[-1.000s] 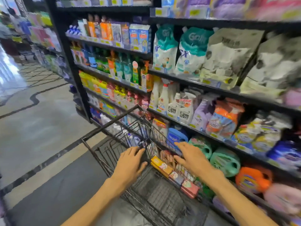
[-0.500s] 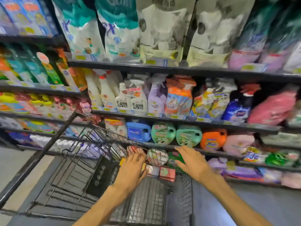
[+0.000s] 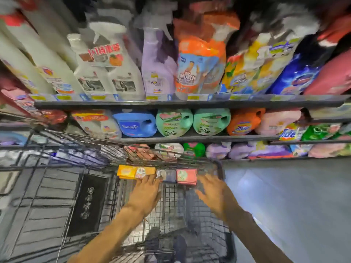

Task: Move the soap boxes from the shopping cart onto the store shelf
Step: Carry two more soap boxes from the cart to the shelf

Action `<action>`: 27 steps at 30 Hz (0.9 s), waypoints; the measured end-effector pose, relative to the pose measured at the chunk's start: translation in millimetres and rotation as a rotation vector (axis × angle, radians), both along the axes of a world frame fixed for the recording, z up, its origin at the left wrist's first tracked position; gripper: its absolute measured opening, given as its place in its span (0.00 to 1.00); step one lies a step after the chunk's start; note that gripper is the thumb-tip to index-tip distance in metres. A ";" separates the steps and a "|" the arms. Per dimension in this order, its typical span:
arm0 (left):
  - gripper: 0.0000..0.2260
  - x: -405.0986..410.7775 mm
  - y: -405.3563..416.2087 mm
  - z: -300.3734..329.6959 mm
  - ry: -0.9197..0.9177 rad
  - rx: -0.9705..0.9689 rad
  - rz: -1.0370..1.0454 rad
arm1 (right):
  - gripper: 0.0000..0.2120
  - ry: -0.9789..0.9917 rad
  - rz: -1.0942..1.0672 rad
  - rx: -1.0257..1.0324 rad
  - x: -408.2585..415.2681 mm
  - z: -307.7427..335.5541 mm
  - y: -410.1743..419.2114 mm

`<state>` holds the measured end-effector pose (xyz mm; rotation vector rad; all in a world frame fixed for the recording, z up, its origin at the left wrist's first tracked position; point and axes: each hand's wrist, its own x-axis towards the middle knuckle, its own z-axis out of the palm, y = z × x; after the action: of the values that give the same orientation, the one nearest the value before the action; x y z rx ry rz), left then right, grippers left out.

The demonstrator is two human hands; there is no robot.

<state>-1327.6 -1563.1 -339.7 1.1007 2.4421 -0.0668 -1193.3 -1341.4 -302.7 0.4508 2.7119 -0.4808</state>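
Soap boxes lie in a row along the far wall of the cart (image 3: 218, 168): yellow box (image 3: 127, 171), dark box (image 3: 169, 176), pink box (image 3: 186, 176), all just below the bottom shelf (image 3: 266, 158). My left hand (image 3: 146, 194) reaches in with straight fingers, tips touching the yellow box. My right hand (image 3: 214, 192) hovers spread beside the pink box, blurred; contact I cannot tell.

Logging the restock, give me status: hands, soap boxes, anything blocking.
Left hand open, fingertips at orange soap box. Right hand open beside pink soap box. Boxes not yet out of cart. No obstruction seen.
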 end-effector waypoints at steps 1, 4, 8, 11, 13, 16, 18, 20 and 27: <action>0.24 -8.3 4.1 -19.8 -0.001 -0.024 -0.025 | 0.24 0.017 -0.050 -0.032 0.0 -16.8 -2.1; 0.27 -28.5 14.6 -84.7 -0.027 -0.079 -0.036 | 0.24 0.006 -0.072 -0.117 -0.4 -68.1 -7.0; 0.33 -45.2 24.6 -163.4 0.010 -0.061 -0.051 | 0.24 -0.031 -0.063 -0.073 9.4 -120.2 -14.1; 0.32 -54.5 31.2 -205.5 0.091 0.007 -0.112 | 0.23 -0.068 -0.109 -0.103 12.7 -143.6 -23.6; 0.27 -57.5 32.7 -219.2 0.115 0.069 -0.107 | 0.21 -0.079 -0.123 -0.117 18.2 -155.2 -27.1; 0.23 -61.7 33.3 -232.6 0.134 0.069 -0.066 | 0.20 -0.105 -0.133 -0.161 26.0 -162.6 -36.4; 0.28 -63.7 33.6 -239.0 0.132 0.056 -0.040 | 0.19 -0.096 -0.148 -0.172 30.9 -165.9 -41.0; 0.32 -64.0 33.4 -239.6 0.113 0.044 -0.033 | 0.19 -0.086 -0.155 -0.159 29.0 -171.0 -40.8; 0.29 -63.6 32.1 -235.4 0.110 0.052 -0.020 | 0.23 0.000 -0.169 -0.034 -21.3 -190.2 -24.5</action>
<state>-1391.2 -1531.0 -575.2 1.1724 2.5439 -0.0719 -1214.6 -1366.0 -492.9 0.6738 2.6733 -0.5703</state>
